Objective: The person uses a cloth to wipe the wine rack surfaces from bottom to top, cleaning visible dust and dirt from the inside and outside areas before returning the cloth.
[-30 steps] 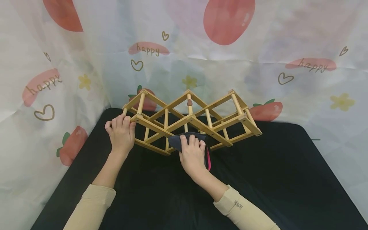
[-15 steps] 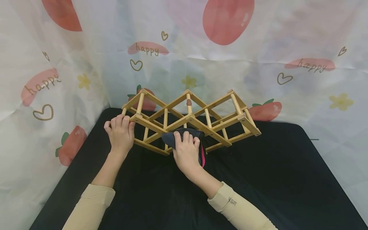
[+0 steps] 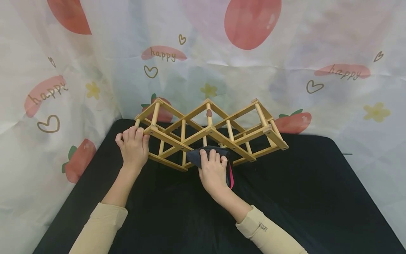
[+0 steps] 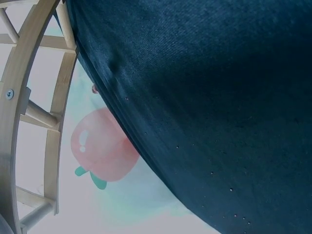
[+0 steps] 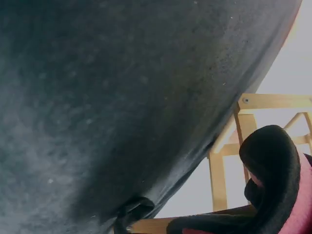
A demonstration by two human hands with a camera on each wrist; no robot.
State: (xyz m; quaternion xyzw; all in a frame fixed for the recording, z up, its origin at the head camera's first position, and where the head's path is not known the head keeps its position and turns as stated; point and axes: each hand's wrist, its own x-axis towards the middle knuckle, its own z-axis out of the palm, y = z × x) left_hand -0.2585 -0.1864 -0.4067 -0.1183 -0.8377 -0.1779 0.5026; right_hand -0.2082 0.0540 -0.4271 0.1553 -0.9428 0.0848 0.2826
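A wooden lattice rack [image 3: 196,137], made of crossed flat slats and round dowels, stands near the back of the black-covered table. At its left end my left hand [image 3: 133,146] grips the frame, fingers bent over the corner. My right hand [image 3: 214,171] holds a dark navy cloth [image 3: 194,157] with a pink edge against the front lower middle of the rack, with the fingers bent over it. The right wrist view shows the folded cloth [image 5: 273,161] close up, its pink side facing inward, in front of rack slats [image 5: 218,183]. Curved-looking rack slats [image 4: 22,73] fill the left wrist view's left side.
Black cloth [image 3: 301,197] covers the table, with a few tiny specks on it in the left wrist view. A pale printed curtain [image 3: 285,46] with fruit and "happy" lettering hangs close behind the rack and along the left side.
My right hand slid the cloth a little to the left along the rack's front, then back to the right. The left hand and the rack have stayed in place.
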